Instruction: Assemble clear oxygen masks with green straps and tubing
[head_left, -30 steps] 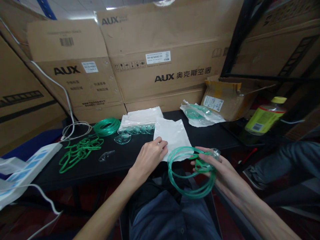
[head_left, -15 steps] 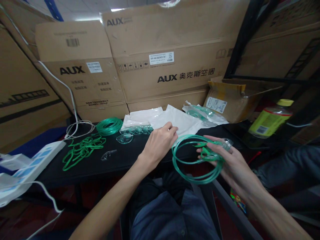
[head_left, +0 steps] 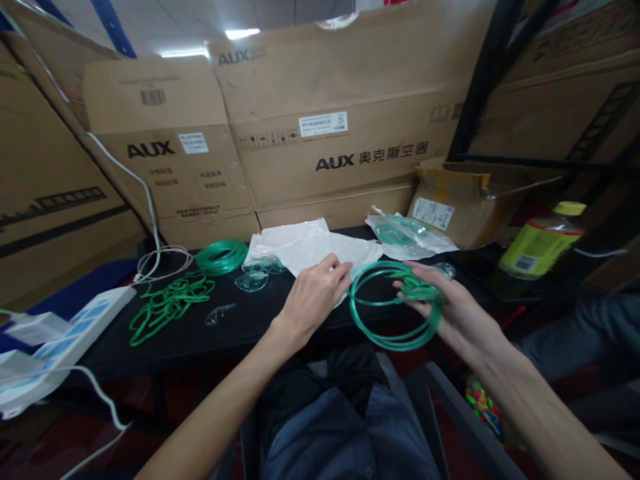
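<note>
My right hand (head_left: 457, 303) is wrapped round a coil of green tubing (head_left: 390, 345), together with a bunched green elastic strap (head_left: 417, 287). A clear plastic piece (head_left: 444, 269) pokes out behind its fingers. Close to the coil's left side, my left hand (head_left: 313, 293) pinches the near edge of a white pouch (head_left: 340, 248) that lies on the black table. Clear greenish mask shells (head_left: 253, 281) rest left of the pouch. Another bag (head_left: 413, 237), with green parts inside, lies behind the coil.
At the left are a tubing coil (head_left: 221, 257), a heap of green straps (head_left: 173, 303), a small clear piece (head_left: 219, 314) and a white power strip (head_left: 75, 340). A bottle (head_left: 543, 243) and an open carton (head_left: 453, 203) stand at the right. Large boxes (head_left: 340, 87) wall the back.
The white pouch has come down flatter onto the table, and my left hand is slightly lower with it. The coil in my right hand has tilted and shifted a little upward.
</note>
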`<state>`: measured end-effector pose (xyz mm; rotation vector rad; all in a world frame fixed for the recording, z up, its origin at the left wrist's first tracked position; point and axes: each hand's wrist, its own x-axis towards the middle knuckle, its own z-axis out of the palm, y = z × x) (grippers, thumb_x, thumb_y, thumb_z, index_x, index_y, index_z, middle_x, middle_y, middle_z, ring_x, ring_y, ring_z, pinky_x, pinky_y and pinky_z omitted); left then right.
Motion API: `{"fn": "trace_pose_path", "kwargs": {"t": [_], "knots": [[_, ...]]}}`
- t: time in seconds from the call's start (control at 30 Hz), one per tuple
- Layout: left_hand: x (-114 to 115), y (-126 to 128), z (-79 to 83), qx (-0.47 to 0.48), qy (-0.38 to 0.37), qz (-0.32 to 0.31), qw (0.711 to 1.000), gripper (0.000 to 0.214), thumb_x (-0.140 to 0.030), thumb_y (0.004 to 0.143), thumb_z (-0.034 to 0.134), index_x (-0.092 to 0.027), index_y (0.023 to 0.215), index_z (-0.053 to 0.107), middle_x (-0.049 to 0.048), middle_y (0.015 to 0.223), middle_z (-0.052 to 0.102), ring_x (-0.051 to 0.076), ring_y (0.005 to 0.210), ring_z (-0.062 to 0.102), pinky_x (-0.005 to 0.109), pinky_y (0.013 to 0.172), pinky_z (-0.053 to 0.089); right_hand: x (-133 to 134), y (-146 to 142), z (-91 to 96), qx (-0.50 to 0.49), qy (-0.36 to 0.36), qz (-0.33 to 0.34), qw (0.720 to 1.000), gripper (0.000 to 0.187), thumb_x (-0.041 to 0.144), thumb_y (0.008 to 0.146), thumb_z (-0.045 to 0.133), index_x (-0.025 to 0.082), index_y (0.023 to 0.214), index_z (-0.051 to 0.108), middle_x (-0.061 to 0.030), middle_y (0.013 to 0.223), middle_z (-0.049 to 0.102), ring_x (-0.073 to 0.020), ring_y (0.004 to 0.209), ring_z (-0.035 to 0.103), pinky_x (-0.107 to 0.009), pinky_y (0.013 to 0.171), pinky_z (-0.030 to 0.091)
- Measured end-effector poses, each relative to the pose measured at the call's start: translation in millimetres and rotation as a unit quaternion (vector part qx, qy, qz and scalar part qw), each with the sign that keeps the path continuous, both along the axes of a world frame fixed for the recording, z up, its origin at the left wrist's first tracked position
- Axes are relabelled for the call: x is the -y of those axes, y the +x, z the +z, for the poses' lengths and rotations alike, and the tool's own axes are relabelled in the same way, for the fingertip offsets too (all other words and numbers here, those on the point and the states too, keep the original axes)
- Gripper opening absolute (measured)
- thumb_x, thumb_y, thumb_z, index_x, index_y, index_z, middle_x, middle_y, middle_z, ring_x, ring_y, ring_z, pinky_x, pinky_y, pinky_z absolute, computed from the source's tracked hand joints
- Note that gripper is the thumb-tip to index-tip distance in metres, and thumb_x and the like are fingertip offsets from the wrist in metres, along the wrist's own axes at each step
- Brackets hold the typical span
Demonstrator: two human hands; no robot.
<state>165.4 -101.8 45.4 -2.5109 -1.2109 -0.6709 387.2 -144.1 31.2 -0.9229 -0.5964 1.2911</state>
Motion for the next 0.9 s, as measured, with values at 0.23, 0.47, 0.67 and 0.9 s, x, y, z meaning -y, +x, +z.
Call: {"fn": "trace_pose_path", "kwargs": {"t": [0.23, 0.47, 0.67, 0.9], "knots": [[-1, -6, -11.5, 0.074, 0.007, -0.014, 0.997, 0.026, -0.027, 0.103, 0.052, -0.019, 0.115, 0.073, 0.0044, 0.097, 0.07, 0.015, 0.077, 0.071, 0.023, 0.067, 0.054, -9, 8, -1.4, 0.016, -0.01, -0.006, 1.0, 0.008, 0.016, 0.08, 0.076, 0.014, 0.087, 0.076, -0.0077, 0.082, 0.08, -0.0193, 0.073, 0.077, -0.025, 0.066, 0.066], [-1, 3, -25.4, 0.108, 0.004, -0.027, 0.994, 0.026, -0.028, 0.103, 0.052, -0.02, 0.115, 0.074, 0.0044, 0.094, 0.071, 0.014, 0.076, 0.07, 0.022, 0.067, 0.053, -15, -14, -11.3, 0.01, 0.047, -0.06, 0.997, 0.03, 0.025, 0.071, 0.09, 0.018, 0.092, 0.07, -0.002, 0.083, 0.076, -0.0194, 0.075, 0.076, -0.032, 0.076, 0.067], [-2, 16, -31.5, 0.128, 0.015, -0.025, 0.991, 0.023, -0.024, 0.102, 0.054, -0.018, 0.113, 0.074, 0.004, 0.089, 0.07, 0.014, 0.076, 0.069, 0.022, 0.068, 0.053, -21, -54, -22.5, -0.028, 0.106, -0.115, 0.987, 0.046, 0.038, 0.068, 0.092, 0.024, 0.099, 0.062, 0.0016, 0.091, 0.075, -0.0189, 0.095, 0.074, -0.032, 0.088, 0.062], [-5, 17, -29.7, 0.143, 0.003, -0.013, 0.99, 0.023, -0.024, 0.102, 0.054, -0.018, 0.113, 0.073, 0.0045, 0.093, 0.072, 0.015, 0.083, 0.07, 0.023, 0.074, 0.053, -20, -81, -28.5, -0.046, 0.112, -0.06, 0.991, 0.046, 0.041, 0.081, 0.079, 0.022, 0.118, 0.059, -0.0029, 0.109, 0.075, -0.0223, 0.109, 0.072, -0.036, 0.099, 0.056]]}}
